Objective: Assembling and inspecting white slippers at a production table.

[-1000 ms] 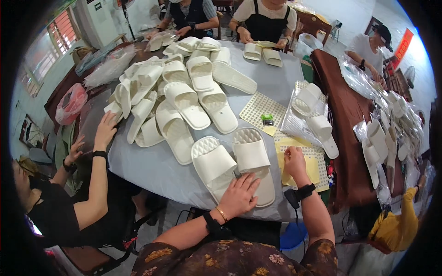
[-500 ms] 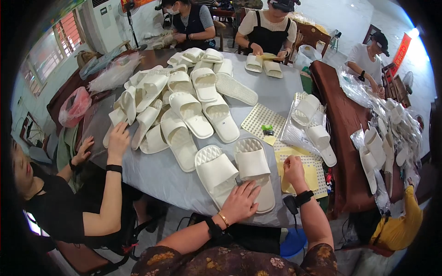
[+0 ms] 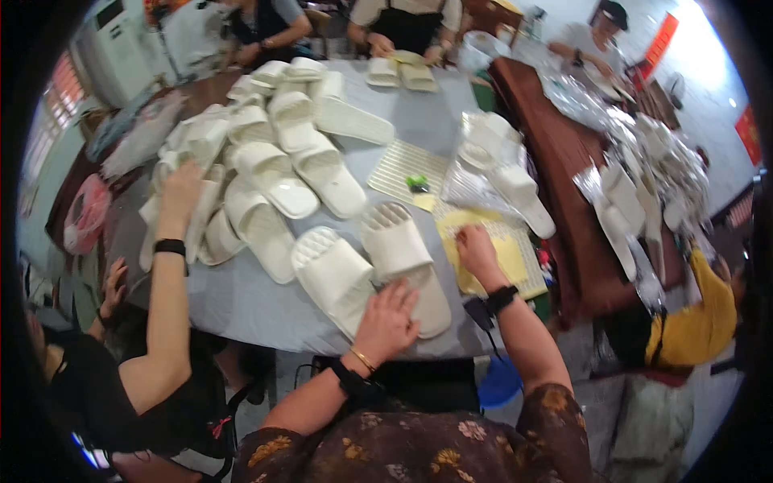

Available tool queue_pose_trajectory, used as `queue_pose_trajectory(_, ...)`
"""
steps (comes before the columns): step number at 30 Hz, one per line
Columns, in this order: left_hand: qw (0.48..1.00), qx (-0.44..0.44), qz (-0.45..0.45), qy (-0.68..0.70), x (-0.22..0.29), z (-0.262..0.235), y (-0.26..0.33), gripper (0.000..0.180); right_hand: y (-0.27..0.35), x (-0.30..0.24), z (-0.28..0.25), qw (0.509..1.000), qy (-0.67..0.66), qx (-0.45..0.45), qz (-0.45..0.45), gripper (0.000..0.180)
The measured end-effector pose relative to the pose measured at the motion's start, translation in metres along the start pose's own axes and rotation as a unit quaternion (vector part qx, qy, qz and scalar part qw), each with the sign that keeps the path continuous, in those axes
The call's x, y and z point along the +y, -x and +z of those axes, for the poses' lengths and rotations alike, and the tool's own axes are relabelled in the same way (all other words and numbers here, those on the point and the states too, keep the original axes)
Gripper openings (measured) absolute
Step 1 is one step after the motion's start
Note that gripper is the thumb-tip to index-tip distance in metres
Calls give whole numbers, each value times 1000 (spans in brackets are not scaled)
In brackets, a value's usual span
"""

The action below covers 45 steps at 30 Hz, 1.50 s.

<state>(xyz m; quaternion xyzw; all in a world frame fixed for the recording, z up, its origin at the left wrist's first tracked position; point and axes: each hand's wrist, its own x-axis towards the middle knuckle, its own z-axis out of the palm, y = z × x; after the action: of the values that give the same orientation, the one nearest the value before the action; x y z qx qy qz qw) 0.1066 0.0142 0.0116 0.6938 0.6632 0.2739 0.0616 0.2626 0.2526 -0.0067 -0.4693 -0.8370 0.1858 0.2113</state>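
Note:
Two white slippers, a left one and a right one, lie side by side in front of me, toes toward me. My left hand rests across their front ends with its fingers stretched out, on the inner edge between them. To their right, my right hand is over a yellow sticker sheet, thumb and fingers pinched together. Whatever may be between those fingertips is too small to make out. Beneath the yellow sheet, a pale sheet of printed labels shows at its edges.
A heap of white slippers fills the table's left, where a co-worker's hand reaches in. Bagged slippers and another label sheet lie beyond my right hand. A brown padded bench borders the table's right side.
The whole view has shifted, with the table appearing farther up and left. My hands keep about the same places by the slippers and sheet. The co-worker's hand has moved farther over the heap.

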Motion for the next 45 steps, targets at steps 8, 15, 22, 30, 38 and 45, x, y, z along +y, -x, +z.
queue_pose_trajectory(8,1000,9,19,-18,4,-4,-8,55,4,-2,-5,999,-31,9,36,13)
queue_pose_trajectory(15,999,7,20,-28,6,-2,-5,55,11,1,-3,998,-50,28,30,13)
queue_pose_trajectory(22,1000,7,18,-25,6,-5,-6,56,9,-1,-6,999,-45,-5,19,16)
queue_pose_trajectory(30,1000,3,15,-27,5,-5,-5,56,10,-3,-7,997,-64,30,21,21)
queue_pose_trajectory(38,1000,12,14,-19,5,-3,-3,55,14,3,-18,994,-110,16,7,20)
queue_pose_trajectory(45,999,26,17,-13,2,-2,-5,54,43,-40,-34,983,-182,34,-17,15)
